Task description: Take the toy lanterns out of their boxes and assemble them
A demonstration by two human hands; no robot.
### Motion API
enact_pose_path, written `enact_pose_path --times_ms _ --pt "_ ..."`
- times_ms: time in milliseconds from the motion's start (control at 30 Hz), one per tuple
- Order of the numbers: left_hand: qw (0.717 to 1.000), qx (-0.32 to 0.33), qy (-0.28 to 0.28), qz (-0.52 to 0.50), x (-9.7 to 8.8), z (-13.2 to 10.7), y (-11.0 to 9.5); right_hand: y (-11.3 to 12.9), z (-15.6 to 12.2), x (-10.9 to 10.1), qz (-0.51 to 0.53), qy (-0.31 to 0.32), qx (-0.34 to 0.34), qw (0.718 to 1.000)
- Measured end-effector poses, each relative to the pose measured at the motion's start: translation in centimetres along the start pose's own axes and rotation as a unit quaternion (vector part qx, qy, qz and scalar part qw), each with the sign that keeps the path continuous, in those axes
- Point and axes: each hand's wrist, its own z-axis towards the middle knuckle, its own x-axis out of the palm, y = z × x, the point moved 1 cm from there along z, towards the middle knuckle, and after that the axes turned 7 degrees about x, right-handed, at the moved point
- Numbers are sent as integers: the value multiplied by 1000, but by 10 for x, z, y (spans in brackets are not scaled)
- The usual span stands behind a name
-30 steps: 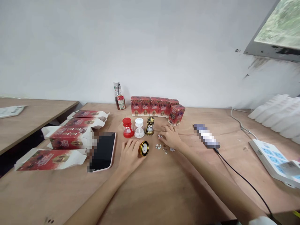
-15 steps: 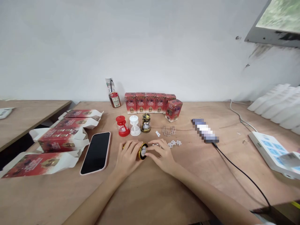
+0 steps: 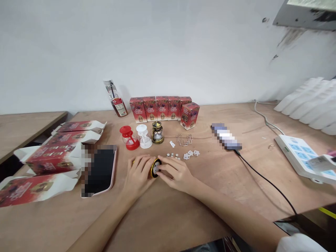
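My left hand (image 3: 139, 173) is wrapped round a small gold-and-black lantern (image 3: 152, 171) lying on its side, its round base turned to the right. Most of the lantern's body is hidden by that hand. The fingers of my right hand (image 3: 179, 174) are pinched together at the pale centre of the base; whatever they may hold is too small to make out. Just beyond stand a red lantern (image 3: 128, 139), a white lantern (image 3: 145, 138) and another gold-and-black lantern (image 3: 157, 133). Several small round discs (image 3: 172, 155), white plastic tabs (image 3: 191, 154) and bent wire handles (image 3: 184, 140) lie behind my right hand.
Red printed boxes (image 3: 162, 109) line the wall side, with one box (image 3: 190, 116) angled in front. A bottle (image 3: 119, 106) leans beside them. Opened boxes (image 3: 54, 155) and a phone (image 3: 101, 171) lie left. A cabled phone (image 3: 227, 138) and a power strip (image 3: 296, 150) are right.
The camera view has shifted, so the table items appear farther left and higher. My right hand's fingers have come in closer against the lantern's base, while my left hand keeps its hold.
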Motion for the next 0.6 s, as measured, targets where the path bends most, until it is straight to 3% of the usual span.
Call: enact_pose_path --times_ms 300,600 --pt "1000 5 6 0 -1 0 -3 3 1 -1 -43 -26 -30 998" --pt "1000 7 11 15 -1 0 -3 4 0 -3 -40 -13 -27 999"
